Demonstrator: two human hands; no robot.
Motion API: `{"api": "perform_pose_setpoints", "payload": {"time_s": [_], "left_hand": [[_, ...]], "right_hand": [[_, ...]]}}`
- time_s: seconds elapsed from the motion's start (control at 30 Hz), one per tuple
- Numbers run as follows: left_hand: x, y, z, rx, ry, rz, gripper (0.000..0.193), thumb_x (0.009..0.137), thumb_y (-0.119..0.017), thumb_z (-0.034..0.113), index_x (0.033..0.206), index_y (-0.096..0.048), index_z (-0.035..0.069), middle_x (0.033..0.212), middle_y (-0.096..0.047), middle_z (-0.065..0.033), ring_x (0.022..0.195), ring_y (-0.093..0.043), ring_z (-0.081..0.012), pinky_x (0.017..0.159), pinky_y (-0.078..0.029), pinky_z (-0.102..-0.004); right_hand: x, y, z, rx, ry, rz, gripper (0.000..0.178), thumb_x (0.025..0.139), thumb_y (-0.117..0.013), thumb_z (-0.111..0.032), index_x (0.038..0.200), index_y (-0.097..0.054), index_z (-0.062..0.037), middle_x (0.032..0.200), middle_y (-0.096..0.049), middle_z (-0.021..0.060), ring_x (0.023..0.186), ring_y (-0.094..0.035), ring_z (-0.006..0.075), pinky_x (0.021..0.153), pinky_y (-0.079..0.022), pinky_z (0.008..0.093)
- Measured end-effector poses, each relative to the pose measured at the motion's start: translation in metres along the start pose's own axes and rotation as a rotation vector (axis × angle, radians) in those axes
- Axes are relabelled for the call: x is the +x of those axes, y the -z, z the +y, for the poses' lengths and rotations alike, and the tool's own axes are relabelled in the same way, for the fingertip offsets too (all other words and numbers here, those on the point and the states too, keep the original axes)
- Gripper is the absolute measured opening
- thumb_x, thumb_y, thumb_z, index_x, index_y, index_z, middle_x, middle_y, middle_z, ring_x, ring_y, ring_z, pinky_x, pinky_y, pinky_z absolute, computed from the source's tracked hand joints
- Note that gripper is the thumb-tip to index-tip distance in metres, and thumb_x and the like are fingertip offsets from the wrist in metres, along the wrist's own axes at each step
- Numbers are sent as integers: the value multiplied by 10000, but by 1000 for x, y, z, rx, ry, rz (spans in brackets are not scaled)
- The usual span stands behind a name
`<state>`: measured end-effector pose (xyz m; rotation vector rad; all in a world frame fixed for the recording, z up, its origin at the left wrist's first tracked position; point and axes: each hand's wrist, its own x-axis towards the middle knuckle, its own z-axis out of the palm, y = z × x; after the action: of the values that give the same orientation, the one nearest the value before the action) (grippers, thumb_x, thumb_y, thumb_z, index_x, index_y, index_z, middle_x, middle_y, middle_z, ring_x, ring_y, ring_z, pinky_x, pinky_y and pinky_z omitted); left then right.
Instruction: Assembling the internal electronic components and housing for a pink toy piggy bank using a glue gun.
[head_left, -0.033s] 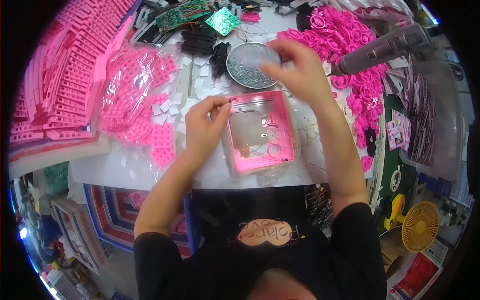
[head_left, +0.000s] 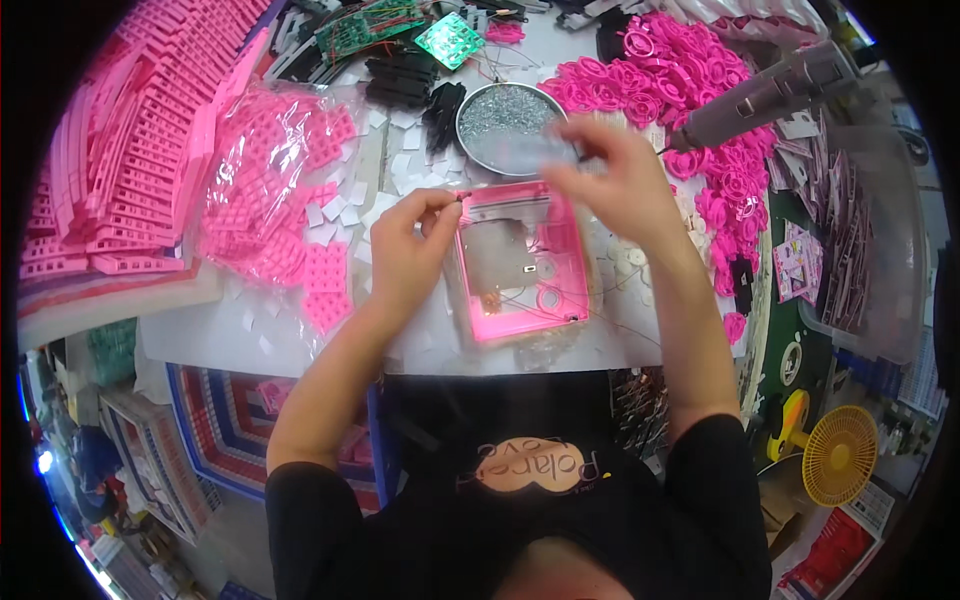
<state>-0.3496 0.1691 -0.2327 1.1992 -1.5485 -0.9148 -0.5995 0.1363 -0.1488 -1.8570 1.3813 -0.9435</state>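
A pink plastic case frame [head_left: 578, 250] lies on the table before me, with thin wires inside and a clear plastic sheet beneath. My left hand [head_left: 412, 240] is at its far left corner, thumb and forefinger pinching a small dark piece [head_left: 463, 197] too small to name. My right hand [head_left: 622, 175] is raised over the near right side of a round metal dish of small screws [head_left: 508, 115]. Its fingers are closed round a pale, see-through object [head_left: 535, 155], smeared by motion, whose kind I cannot make out.
A grey electric screwdriver [head_left: 760, 97] juts in from the right above pink ring parts [head_left: 690, 70]. Bagged pink parts [head_left: 265, 180] and stacked pink panels [head_left: 140, 130] fill the left. Circuit boards [head_left: 450, 40] and black parts [head_left: 400, 80] lie at the back.
My right hand and the pale object have shifted nearer to me and slightly right, uncovering more of the screw dish. My left hand keeps its place at the case corner.
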Motion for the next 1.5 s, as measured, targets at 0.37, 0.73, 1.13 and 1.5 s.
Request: {"api": "perform_pose_setpoints", "payload": {"time_s": [0.37, 0.73, 1.13, 1.5], "left_hand": [[13, 2, 18, 271, -406, -217, 82, 846, -722, 80, 925, -702, 71, 902, -709, -54, 855, -632, -233, 862, -425, -365], [12, 3, 18, 340, -487, -224, 128, 818, -749, 92, 930, -690, 104, 926, -710, -19, 886, -631, -235, 865, -405, -385], [17, 15, 29, 315, -374, -251, 92, 832, -725, 54, 919, -694, 56, 899, -703, -62, 859, -647, -249, 848, -451, -352], [25, 13, 30, 359, -485, -358, 124, 823, -741, 52, 936, -693, 62, 907, -699, -71, 866, -651, -265, 840, -458, -371]], "right_hand": [[-59, -17, -10, -453, 294, -42, 506, 816, -779, -383, 1202, -672, -73, 1278, -610, 149, 1190, -518, 378, 951, -491, 457], [-41, -30, 3, -288, 386, -147, 637, 762, -809, -349, 1309, -613, -90, 1308, -587, 165, 1242, -460, 415, 1048, -434, 485], [-25, -6, 17, -181, 497, -415, 302, 764, -804, -172, 1046, -725, -98, 978, -689, 78, 964, -575, 283, 824, -503, 378], [-46, 2, -17, -537, 122, -247, 521, 776, -803, -290, 1215, -643, -60, 1126, -669, 147, 1052, -588, 319, 877, -513, 407]]}}
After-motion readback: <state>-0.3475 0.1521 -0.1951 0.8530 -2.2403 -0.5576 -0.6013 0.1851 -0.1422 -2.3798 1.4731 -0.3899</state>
